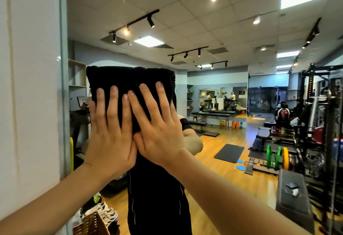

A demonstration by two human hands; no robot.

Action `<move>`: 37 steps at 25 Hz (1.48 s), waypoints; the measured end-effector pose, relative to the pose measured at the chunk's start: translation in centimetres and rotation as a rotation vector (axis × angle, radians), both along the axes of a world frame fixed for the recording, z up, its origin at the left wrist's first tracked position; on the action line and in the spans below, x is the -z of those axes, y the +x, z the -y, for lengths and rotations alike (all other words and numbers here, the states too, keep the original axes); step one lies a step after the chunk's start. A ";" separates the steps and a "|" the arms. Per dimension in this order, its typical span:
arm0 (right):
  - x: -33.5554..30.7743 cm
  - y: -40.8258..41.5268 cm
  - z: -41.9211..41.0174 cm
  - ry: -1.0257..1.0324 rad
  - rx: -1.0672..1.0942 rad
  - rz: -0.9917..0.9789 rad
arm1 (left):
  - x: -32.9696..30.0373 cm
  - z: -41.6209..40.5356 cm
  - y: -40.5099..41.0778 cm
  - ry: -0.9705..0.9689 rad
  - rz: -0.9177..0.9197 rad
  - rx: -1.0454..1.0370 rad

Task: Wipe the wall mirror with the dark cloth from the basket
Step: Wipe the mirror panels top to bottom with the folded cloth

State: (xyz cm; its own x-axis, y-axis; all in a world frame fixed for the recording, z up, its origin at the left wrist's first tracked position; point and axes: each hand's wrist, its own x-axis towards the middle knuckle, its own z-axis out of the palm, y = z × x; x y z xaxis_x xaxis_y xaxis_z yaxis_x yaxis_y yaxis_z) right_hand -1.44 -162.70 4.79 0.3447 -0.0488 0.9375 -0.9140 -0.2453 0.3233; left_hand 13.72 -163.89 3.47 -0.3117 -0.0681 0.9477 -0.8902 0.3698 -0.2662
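Both palms flat on the dark cloth (pixel 130 86), pinning it against the wall mirror (pixel 222 95). The left hand (pixel 109 132) spreads its fingers straight up the cloth's left half; the right hand (pixel 157 127) fans out over the right half, thumb tucked against the left hand's edge. Nothing is gripped or pinched, just open pressure. The cloth bunches above the fingertips, its top edge well clear of them. Below the left forearm, a woven basket (pixel 91 223) sits at the mirror's foot.
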 end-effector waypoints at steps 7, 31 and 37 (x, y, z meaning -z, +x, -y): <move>-0.3 -7.8 -1.1 -0.006 0.034 0.014 | -0.4 -0.8 -7.8 -0.002 0.010 0.056; -1.7 -43.5 -5.1 -0.056 0.082 -0.010 | -1.2 -4.1 -43.5 -0.008 0.014 0.149; -1.8 -48.3 -5.5 -0.040 0.092 -0.033 | -1.1 -4.8 -48.1 -0.011 0.016 0.112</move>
